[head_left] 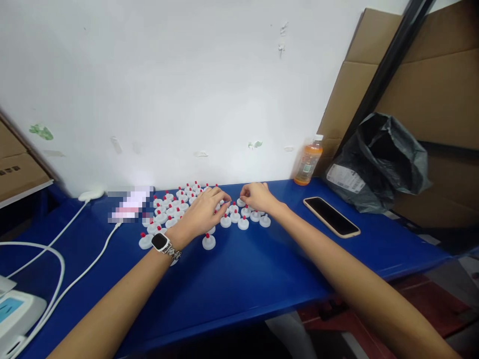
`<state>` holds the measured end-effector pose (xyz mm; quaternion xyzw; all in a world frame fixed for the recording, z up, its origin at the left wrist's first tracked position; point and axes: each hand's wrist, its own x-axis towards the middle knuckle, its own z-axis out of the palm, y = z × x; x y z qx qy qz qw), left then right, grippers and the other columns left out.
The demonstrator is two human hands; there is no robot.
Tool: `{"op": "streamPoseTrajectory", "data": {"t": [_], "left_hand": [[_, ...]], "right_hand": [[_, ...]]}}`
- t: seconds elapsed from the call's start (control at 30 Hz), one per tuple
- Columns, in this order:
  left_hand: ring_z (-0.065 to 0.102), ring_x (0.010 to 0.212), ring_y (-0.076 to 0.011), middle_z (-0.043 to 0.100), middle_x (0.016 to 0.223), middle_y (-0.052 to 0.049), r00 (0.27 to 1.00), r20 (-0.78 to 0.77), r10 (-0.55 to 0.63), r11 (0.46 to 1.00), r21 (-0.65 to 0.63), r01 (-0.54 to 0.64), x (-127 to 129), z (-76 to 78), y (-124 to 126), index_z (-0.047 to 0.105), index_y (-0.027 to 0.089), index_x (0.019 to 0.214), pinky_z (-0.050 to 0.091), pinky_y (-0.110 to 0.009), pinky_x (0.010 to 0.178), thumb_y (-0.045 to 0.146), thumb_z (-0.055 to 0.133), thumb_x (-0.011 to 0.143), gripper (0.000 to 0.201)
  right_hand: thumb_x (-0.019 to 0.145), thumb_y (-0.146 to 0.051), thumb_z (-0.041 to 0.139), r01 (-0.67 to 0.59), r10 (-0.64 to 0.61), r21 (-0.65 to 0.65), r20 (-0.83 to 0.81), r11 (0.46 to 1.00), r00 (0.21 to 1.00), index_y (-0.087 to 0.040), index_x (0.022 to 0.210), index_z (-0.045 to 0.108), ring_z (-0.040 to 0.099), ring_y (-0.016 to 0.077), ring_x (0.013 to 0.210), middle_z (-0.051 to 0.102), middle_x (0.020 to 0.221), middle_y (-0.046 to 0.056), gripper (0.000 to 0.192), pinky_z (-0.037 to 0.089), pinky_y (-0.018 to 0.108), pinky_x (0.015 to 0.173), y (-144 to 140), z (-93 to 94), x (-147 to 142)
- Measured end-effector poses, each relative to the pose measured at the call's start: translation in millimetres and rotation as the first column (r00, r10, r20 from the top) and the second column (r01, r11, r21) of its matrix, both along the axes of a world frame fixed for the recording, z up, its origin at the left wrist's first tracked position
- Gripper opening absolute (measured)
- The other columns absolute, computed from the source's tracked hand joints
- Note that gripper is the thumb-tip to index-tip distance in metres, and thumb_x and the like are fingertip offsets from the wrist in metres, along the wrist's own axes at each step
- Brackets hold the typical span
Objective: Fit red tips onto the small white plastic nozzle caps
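Caps [175, 209]: white, red-tipped, clustered | left hand [204, 212] grip loose over them | right hand [258, 197] pinching one

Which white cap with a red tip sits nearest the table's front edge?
The lone cap just right of the left hand's wrist; the others lie farther back.

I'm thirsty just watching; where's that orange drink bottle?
The orange drink bottle stands upright at the back of the blue table, against the wall, right of both hands, between the phone and cardboard.
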<state>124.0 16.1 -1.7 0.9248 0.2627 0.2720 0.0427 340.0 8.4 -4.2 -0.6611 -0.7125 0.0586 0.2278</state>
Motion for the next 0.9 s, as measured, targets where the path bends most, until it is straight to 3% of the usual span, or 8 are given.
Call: {"op": "streamPoseTrajectory", "data": {"t": [0.1,0.27,0.33,0.43,0.5,0.57,0.7,0.9], "left_hand": [[0.056,0.109,-0.0262,0.060,0.115,-0.009,0.996,0.069,0.052,0.999,-0.005,-0.051,-12.9,-0.1,-4.2,0.058,0.022,0.118,0.046,-0.044,0.096,0.037,0.045,0.098,0.028],[0.058,0.106,-0.0249,0.063,0.114,-0.008,0.989,0.113,0.096,0.990,-0.110,-0.084,-43.7,-0.2,-10.0,0.054,0.022,0.121,0.047,-0.041,0.093,0.043,0.045,0.099,0.032],[0.060,0.096,-0.0231,0.064,0.104,-0.007,0.985,0.107,0.134,0.980,-0.161,-0.115,-62.0,-3.0,-9.4,0.054,0.021,0.117,0.049,-0.038,0.085,0.043,0.042,0.100,0.030],[0.059,0.088,-0.0223,0.061,0.096,-0.006,0.966,0.092,0.243,0.957,-0.188,-0.223,-92.7,-9.5,-6.6,0.053,0.021,0.111,0.048,-0.038,0.078,0.045,0.038,0.101,0.030],[0.058,0.084,-0.0219,0.059,0.093,-0.005,0.958,0.066,0.278,0.946,-0.192,-0.261,-109.8,-13.4,-4.5,0.052,0.021,0.108,0.048,-0.038,0.075,0.046,0.036,0.101,0.031],[0.057,0.081,-0.0218,0.058,0.090,-0.005,0.953,0.055,0.297,0.940,-0.191,-0.282,-120.4,-15.8,-3.2,0.052,0.021,0.106,0.047,-0.038,0.074,0.047,0.036,0.101,0.031],[0.056,0.085,-0.0224,0.058,0.089,-0.005,0.952,0.057,0.301,0.940,-0.189,-0.285,-124.2,-15.7,-3.8,0.050,0.021,0.098,0.046,-0.038,0.076,0.044,0.035,0.101,0.027],[0.053,0.087,-0.0221,0.057,0.091,-0.004,0.955,0.062,0.291,0.938,-0.216,-0.272,-121.1,-14.0,-7.8,0.049,0.021,0.097,0.044,-0.038,0.078,0.041,0.035,0.101,0.025]], "right_hand": [[0.082,-0.023,0.062,-0.100,0.126,0.117,-0.240,0.988,0.963,-0.018,0.081,0.070,0.062,0.0160,0.075,0.072,0.078,0.002,0.009,0.042,0.032,0.079,-5.7,8.6,-15.6],[0.084,-0.036,0.066,-0.391,0.440,0.229,-0.643,0.892,0.626,-0.017,0.088,0.070,0.063,0.0152,0.074,0.072,0.083,0.003,0.020,0.047,0.027,0.068,-14.8,14.9,-59.8],[0.086,-0.037,0.063,-0.411,0.444,0.220,-0.667,0.885,0.599,-0.017,0.090,0.070,0.063,0.0149,0.074,0.073,0.083,0.004,0.022,0.048,0.027,0.067,-9.4,12.6,-76.5],[0.089,-0.031,0.058,-0.393,0.418,0.167,-0.530,0.904,0.738,-0.017,0.092,0.071,0.063,0.0150,0.074,0.073,0.082,0.004,0.020,0.046,0.028,0.070,4.9,7.8,-96.1],[0.085,-0.025,0.062,-0.413,0.428,0.114,-0.297,0.904,0.854,-0.018,0.086,0.073,0.062,0.0171,0.079,0.073,0.083,0.004,0.013,0.044,0.031,0.077,14.1,5.7,-107.3],[0.080,-0.023,0.066,-0.430,0.431,0.044,-0.040,0.902,0.901,-0.020,0.079,0.074,0.061,0.0219,0.089,0.072,0.084,0.005,0.009,0.039,0.037,0.086,21.1,5.3,-118.7],[0.078,-0.031,0.070,-0.400,0.396,-0.034,0.252,0.916,0.883,-0.021,0.082,0.077,0.054,0.0313,0.103,0.069,0.095,0.012,0.013,0.030,0.044,0.092,30.5,6.6,-140.8],[0.078,-0.036,0.069,-0.373,0.387,-0.111,0.357,0.921,0.850,-0.021,0.087,0.077,0.049,0.0324,0.108,0.066,0.102,0.014,0.019,0.027,0.045,0.094,39.0,3.0,-157.4]]}}
